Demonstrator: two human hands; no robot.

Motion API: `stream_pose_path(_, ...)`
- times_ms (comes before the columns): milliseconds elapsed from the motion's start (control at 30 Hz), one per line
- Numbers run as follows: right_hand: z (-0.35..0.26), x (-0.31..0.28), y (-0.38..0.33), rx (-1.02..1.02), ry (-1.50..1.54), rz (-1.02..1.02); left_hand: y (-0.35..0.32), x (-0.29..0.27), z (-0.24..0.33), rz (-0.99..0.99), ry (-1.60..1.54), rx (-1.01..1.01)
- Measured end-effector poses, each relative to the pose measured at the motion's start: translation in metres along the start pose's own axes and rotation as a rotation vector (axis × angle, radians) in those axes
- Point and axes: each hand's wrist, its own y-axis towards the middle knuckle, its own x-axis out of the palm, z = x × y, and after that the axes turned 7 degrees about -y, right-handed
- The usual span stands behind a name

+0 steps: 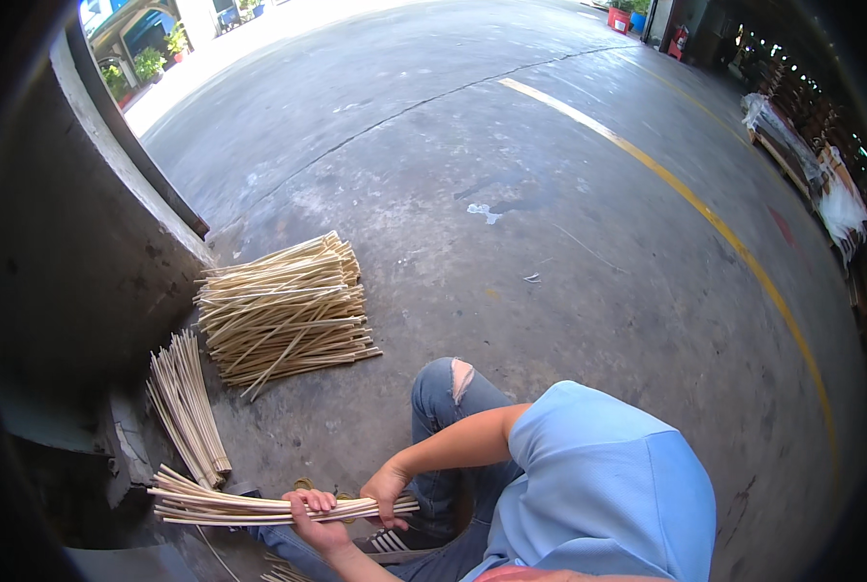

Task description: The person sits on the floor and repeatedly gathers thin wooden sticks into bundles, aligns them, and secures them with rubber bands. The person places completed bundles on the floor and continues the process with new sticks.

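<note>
A bundle of thin, pale, cane-like sticks [229, 506] lies across my lap, its loose ends fanning out to the left. My left hand [317, 521] is closed around the middle of the bundle, thumb on top. Near the right end, my right hand [387, 490] grips the same sticks, whose tips stick out past it. Just beyond the fanned ends, a second bundle of sticks [189, 407] rests on the floor against the wall side. Farther off is a large heap of similar sticks [283, 310], stacked roughly crosswise.
A dark wall [84, 242] rises close on the left. More sticks [283, 570] show at the lower edge beside my leg. Across the concrete floor [550, 272] runs a yellow line [686, 189]. Plastic-wrapped goods [841, 199] stand along the far right.
</note>
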Motion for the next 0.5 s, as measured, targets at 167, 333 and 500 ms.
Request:
stream_pose_path(167, 0.007, 0.034, 0.017, 0.167, -0.697, 0.942, 0.002, -0.014, -0.011, 0.379, 0.076, 0.168)
stream_pose_path(333, 0.006, 0.05, 0.02, 0.037, -0.501, 1.005, 0.003, -0.011, -0.009, 0.546, 0.332, 0.172)
stream_pose_path(500, 0.028, 0.04, 0.01, -0.057, 0.15, 0.543, -0.017, 0.017, -0.015, 0.229, 0.233, -0.05)
